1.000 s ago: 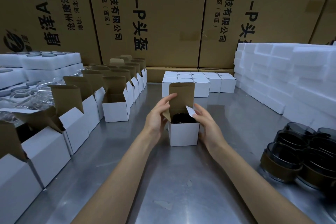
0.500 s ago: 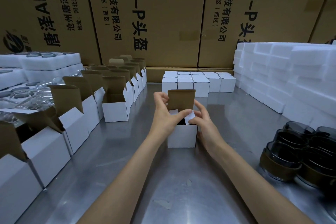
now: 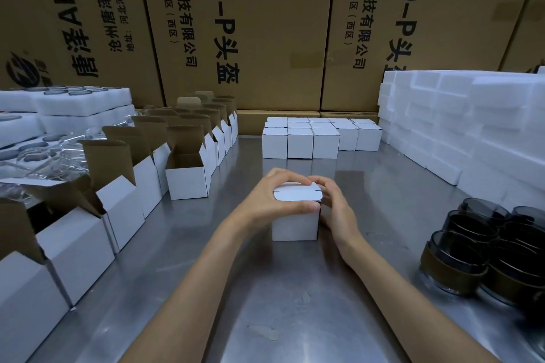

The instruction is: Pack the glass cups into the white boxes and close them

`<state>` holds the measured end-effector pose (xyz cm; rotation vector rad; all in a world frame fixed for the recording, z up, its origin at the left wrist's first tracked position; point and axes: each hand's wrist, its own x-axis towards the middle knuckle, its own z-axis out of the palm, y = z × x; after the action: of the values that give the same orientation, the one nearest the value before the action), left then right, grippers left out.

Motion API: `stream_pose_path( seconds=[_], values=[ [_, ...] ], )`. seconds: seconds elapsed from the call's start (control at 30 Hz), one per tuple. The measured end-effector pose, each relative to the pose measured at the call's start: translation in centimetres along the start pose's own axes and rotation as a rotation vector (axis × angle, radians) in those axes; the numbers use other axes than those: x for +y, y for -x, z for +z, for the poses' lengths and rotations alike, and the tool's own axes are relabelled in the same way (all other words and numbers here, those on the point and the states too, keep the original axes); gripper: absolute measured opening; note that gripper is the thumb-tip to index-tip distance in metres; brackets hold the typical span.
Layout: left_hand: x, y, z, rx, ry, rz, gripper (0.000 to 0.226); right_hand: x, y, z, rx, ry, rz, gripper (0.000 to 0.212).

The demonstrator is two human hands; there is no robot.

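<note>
Leftmost, a row of open boxes (image 3: 188, 177) runs along the desk's (image 3: 265, 303) left edge, brown flaps standing up, with foam trays (image 3: 82, 102) stacked behind them. Between that row and the middle lies a clear lane of bare metal.

Centre now: my left hand (image 3: 274, 200) is clasped over the white box (image 3: 295, 222), fingers curled across the far edge of its lid and the thumb laid along the near top edge. The lid is folded down flat; its tuck flap meets the front edge. My right hand (image 3: 336, 209) grasps the same box from its right side, fingers bent over the top right corner and the palm against the wall. So both grips are closed on this one box, which stands upright on the desk, apart from everything else. I cannot see inside it.

Beyond it, a block of closed boxes (image 3: 312, 141) sits near the back, before tall brown cartons (image 3: 265, 23), with open desk between.

Rightward there is free metal, then a wall of foam blocks (image 3: 472, 132) along the right edge. At near right, dark glass cups (image 3: 483, 247) cluster, touching one another, well apart from my right hand.
</note>
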<state>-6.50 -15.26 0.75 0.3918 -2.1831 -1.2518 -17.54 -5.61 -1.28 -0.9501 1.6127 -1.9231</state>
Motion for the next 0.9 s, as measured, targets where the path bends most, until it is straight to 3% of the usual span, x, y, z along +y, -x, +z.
stream_pose_path(
  seconds=[0.27, 0.57, 0.63, 0.77, 0.9],
  values=[
    [0.1, -0.1, 0.7, 0.142, 0.164, 0.065, 0.022, 0.3, 0.3, 0.1, -0.077, -0.014, -0.044, 0.035],
    [-0.2, -0.2, 0.2, 0.019, 0.115, 0.070, 0.021, 0.4, 0.1, -0.1, -0.097, -0.040, -0.034, 0.016],
    [-0.1, -0.1, 0.2, 0.014, 0.127, 0.050, 0.016, 0.5, 0.0, -0.2, -0.108, -0.045, -0.039, 0.022],
    [-0.4, -0.4, 0.5, 0.030, 0.058, 0.016, 0.025, 0.7, -0.1, -0.2, -0.099, -0.028, -0.047, 0.014],
    [-1.3, -0.1, 0.8, 0.084, 0.097, -0.087, 0.037, 0.6, -0.2, -0.3, -0.119, 0.017, -0.031, 0.024]
  ],
)
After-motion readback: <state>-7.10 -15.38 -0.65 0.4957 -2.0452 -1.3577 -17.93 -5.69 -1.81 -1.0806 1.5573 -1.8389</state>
